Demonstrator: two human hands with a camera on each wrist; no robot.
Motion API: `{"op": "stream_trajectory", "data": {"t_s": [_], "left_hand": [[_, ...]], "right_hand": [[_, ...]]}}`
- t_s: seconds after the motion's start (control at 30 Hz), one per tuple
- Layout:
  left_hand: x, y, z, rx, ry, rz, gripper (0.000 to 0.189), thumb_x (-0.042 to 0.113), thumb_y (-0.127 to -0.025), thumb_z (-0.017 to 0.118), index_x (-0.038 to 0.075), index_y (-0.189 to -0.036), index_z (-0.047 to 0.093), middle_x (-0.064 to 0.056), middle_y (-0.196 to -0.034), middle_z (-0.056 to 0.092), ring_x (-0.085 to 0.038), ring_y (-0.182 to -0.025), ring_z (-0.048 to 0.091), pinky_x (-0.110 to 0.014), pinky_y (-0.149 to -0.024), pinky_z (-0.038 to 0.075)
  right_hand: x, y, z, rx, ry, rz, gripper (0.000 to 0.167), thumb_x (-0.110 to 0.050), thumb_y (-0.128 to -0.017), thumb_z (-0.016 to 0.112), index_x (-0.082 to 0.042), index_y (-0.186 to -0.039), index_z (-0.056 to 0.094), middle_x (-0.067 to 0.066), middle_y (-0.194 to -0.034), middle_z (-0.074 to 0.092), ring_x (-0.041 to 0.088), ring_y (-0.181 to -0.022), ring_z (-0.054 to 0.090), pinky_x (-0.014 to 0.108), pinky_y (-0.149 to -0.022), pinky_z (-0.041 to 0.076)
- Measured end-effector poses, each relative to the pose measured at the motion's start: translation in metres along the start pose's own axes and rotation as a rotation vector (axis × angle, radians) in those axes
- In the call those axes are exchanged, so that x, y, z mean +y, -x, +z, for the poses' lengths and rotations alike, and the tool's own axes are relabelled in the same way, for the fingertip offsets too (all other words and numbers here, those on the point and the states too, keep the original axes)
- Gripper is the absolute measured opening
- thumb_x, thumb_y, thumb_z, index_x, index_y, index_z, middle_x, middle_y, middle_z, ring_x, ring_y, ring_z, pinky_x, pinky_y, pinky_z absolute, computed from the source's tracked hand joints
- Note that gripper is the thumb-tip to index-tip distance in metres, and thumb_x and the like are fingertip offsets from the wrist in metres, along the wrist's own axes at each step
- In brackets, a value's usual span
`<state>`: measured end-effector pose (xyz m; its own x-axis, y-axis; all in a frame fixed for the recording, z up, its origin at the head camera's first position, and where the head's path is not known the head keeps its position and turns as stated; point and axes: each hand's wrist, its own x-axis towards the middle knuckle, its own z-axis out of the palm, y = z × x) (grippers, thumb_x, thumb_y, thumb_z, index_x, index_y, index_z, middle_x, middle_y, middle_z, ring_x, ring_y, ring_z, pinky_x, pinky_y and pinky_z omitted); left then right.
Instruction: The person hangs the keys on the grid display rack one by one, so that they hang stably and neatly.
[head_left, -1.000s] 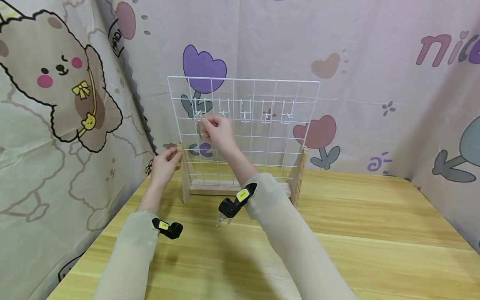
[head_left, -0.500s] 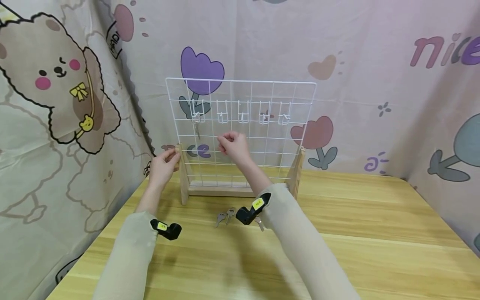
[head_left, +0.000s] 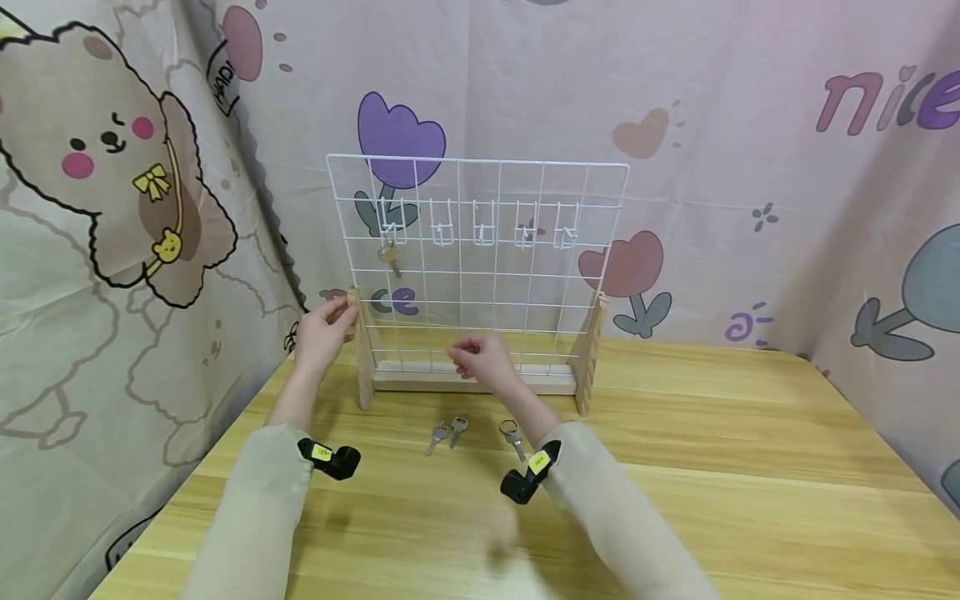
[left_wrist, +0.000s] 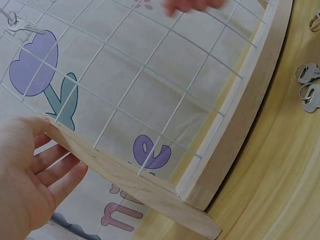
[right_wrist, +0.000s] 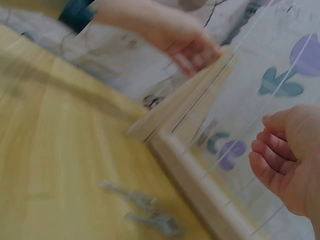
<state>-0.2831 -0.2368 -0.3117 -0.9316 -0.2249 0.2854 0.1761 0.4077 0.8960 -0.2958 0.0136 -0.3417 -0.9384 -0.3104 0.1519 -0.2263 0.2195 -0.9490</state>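
A white wire grid rack [head_left: 459, 272] stands upright on wooden side legs. My left hand [head_left: 324, 335] grips the top of its left wooden leg [left_wrist: 105, 165], thumb on the near edge and fingers behind. My right hand [head_left: 483, 360] is in front of the grid's lower part, its fingers loosely curled and nothing between them. From the leftmost white hook [head_left: 392, 232] hangs a key [head_left: 390, 257] on a ring. Two keys [head_left: 439, 433] [head_left: 459, 428] lie close together on the table before the rack, and another key with a ring [head_left: 513, 438] lies by my right wrist.
More white hooks [head_left: 483, 236] run along the grid to the right with nothing hanging on them. A wooden base bar [head_left: 420, 381] joins the legs. Patterned cloth [head_left: 705, 208] hangs behind and to the left of the wooden table [head_left: 750, 467].
My right hand has let go of the key at the leftmost hook and come down and to the right. The key now hangs there. My left hand keeps its hold on the leg.
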Motion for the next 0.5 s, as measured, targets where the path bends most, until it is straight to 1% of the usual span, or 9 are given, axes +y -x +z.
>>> {"op": "stream_trajectory", "data": {"t_s": [0.1, 0.17, 0.23, 0.3, 0.37, 0.43, 0.5], "left_hand": [[0.000, 0.000, 0.000, -0.002, -0.001, -0.005, 0.049, 0.027, -0.097, 0.048, -0.002, -0.136, 0.042, -0.020, -0.130, 0.050, -0.030, -0.113, 0.052, -0.036, -0.086, 0.053], [0.000, 0.000, 0.001, -0.002, -0.002, -0.004, 0.049, 0.027, -0.097, 0.048, -0.002, -0.137, 0.042, -0.020, -0.130, 0.050, -0.030, -0.113, 0.052, -0.036, -0.086, 0.053], [0.000, 0.000, 0.001, -0.002, 0.002, -0.004, 0.049, 0.027, -0.097, 0.048, -0.001, -0.137, 0.042, -0.020, -0.130, 0.050, -0.029, -0.113, 0.051, -0.036, -0.086, 0.053], [0.001, 0.000, 0.001, -0.002, 0.006, -0.005, 0.049, 0.027, -0.097, 0.048, -0.001, -0.137, 0.042, -0.020, -0.130, 0.050, -0.029, -0.113, 0.051, -0.036, -0.086, 0.052], [0.001, 0.000, 0.001, -0.001, 0.008, -0.006, 0.049, 0.027, -0.098, 0.048, -0.002, -0.137, 0.041, -0.020, -0.131, 0.050, -0.030, -0.114, 0.051, -0.035, -0.087, 0.052], [0.001, 0.000, 0.000, 0.000, 0.009, -0.010, 0.048, 0.026, -0.097, 0.048, -0.001, -0.137, 0.041, -0.020, -0.131, 0.050, -0.029, -0.114, 0.051, -0.035, -0.087, 0.052], [0.001, 0.000, 0.001, 0.000, 0.004, -0.013, 0.048, 0.026, -0.098, 0.048, -0.001, -0.137, 0.041, -0.020, -0.130, 0.050, -0.029, -0.114, 0.051, -0.035, -0.086, 0.052]], "right_hand": [[0.018, 0.009, 0.005, -0.039, 0.030, 0.019, 0.017, -0.008, -0.089, 0.061, 0.006, -0.099, 0.064, 0.016, -0.086, 0.063, 0.033, -0.077, 0.061, 0.036, -0.068, 0.058], [0.028, 0.013, 0.007, -0.065, 0.060, 0.012, 0.016, -0.008, -0.089, 0.062, 0.005, -0.098, 0.064, 0.015, -0.085, 0.063, 0.034, -0.078, 0.060, 0.037, -0.066, 0.057], [0.036, 0.016, 0.010, -0.098, 0.099, 0.001, 0.015, -0.008, -0.088, 0.063, 0.003, -0.097, 0.065, 0.013, -0.084, 0.063, 0.029, -0.073, 0.058, 0.033, -0.063, 0.055], [0.044, 0.018, 0.012, -0.135, 0.132, -0.022, 0.014, -0.008, -0.087, 0.063, 0.003, -0.096, 0.065, 0.009, -0.082, 0.063, 0.019, -0.069, 0.055, 0.025, -0.058, 0.050], [0.050, 0.020, 0.015, -0.174, 0.161, -0.022, 0.014, -0.007, -0.086, 0.064, 0.004, -0.096, 0.066, 0.005, -0.080, 0.061, 0.011, -0.068, 0.052, 0.020, -0.055, 0.046], [0.055, 0.022, 0.017, -0.198, 0.210, -0.014, 0.014, -0.008, -0.085, 0.065, 0.002, -0.095, 0.066, 0.001, -0.079, 0.060, 0.008, -0.067, 0.050, 0.017, -0.055, 0.044], [0.059, 0.023, 0.019, -0.202, 0.265, -0.020, 0.013, -0.008, -0.083, 0.068, 0.002, -0.093, 0.067, 0.000, -0.078, 0.061, 0.008, -0.068, 0.050, 0.017, -0.056, 0.044]]}}
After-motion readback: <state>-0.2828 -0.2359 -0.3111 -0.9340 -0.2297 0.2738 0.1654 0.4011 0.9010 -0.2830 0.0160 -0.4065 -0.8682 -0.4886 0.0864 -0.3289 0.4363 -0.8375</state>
